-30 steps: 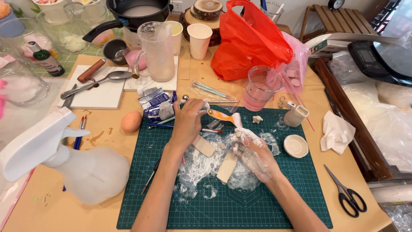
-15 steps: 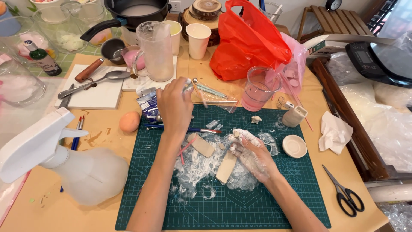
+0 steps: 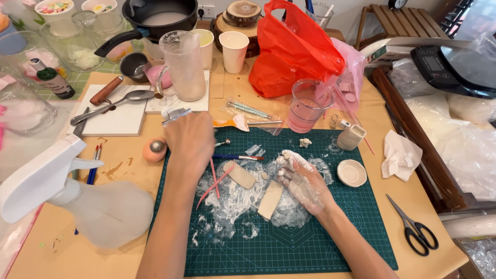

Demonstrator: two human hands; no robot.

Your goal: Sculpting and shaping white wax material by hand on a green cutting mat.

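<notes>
I judge the clay work about midway: two tan slabs (image 3: 239, 174) lie flattened on the green cutting mat (image 3: 330, 243) amid white smears, still plain, with the pink stick (image 3: 213, 185) beside them. My right hand (image 3: 299, 181), clay-coated, rests spread and flat on the mat, touching the lower slab, holding nothing. My left hand (image 3: 190, 142) covers the mat's far edge; I cannot tell its grip. Half a second ago it reached farther up the counter (image 3: 62, 253); it has drawn back.

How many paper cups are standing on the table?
2 that I can make out. One white paper cup stands beside the red plastic bag; another cup stands behind the frosted pitcher. The clutter may hide more.
</notes>
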